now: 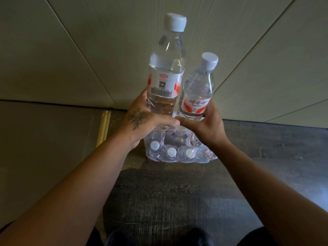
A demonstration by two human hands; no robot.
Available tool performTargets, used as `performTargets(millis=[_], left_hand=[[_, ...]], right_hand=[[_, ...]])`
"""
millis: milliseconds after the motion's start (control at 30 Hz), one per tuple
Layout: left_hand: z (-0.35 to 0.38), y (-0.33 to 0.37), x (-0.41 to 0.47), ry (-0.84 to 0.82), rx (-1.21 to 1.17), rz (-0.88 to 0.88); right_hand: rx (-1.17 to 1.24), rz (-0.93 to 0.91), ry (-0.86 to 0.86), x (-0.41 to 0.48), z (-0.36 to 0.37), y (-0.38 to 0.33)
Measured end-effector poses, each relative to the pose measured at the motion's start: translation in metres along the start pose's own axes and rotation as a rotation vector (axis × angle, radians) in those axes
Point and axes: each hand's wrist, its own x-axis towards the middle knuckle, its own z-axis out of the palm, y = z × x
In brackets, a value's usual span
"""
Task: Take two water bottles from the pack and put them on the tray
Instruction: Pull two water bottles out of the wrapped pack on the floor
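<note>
My left hand (143,121) grips the lower body of a clear water bottle (166,68) with a white cap and a red-and-white label, held upright and raised toward the camera. My right hand (202,123) holds a second, like bottle (198,89) by its base, just to the right and slightly lower. The two bottles nearly touch. Below my hands on the floor lies the plastic-wrapped pack (177,151) with several white-capped bottles inside. No tray is in view.
The pack rests on dark wood-grain floor (168,192) against pale panelled wall or cabinet fronts (71,50). A light strip (104,128) runs along the floor at the left. My dark shoes (159,237) show at the bottom edge.
</note>
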Motion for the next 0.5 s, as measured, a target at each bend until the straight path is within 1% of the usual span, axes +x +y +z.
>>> performTargets(millis=[33,133,200,267,400,500], left_hand=[[-0.003,-0.003,-0.002,0.036,0.026,0.024],[-0.011,-0.004,-0.010,0.033,0.070,0.056],[-0.012,-0.003,-0.015,0.017,0.036,0.038],[-0.009,-0.002,-0.024,0.042,0.007,0.001],[-0.007,0.000,-0.050,0.073,-0.010,0.009],[-0.010,0.005,-0.063,0.107,-0.009,-0.030]], right_hand=[[0.035,-0.006,0.010,-0.007,-0.001,-0.001],[0.212,0.048,0.037,-0.025,0.002,-0.003],[0.324,0.112,0.026,-0.035,0.004,-0.009],[0.404,0.170,0.004,-0.043,0.006,-0.016],[0.501,0.226,-0.031,-0.056,0.005,-0.027],[0.508,0.245,-0.052,-0.063,-0.002,-0.040]])
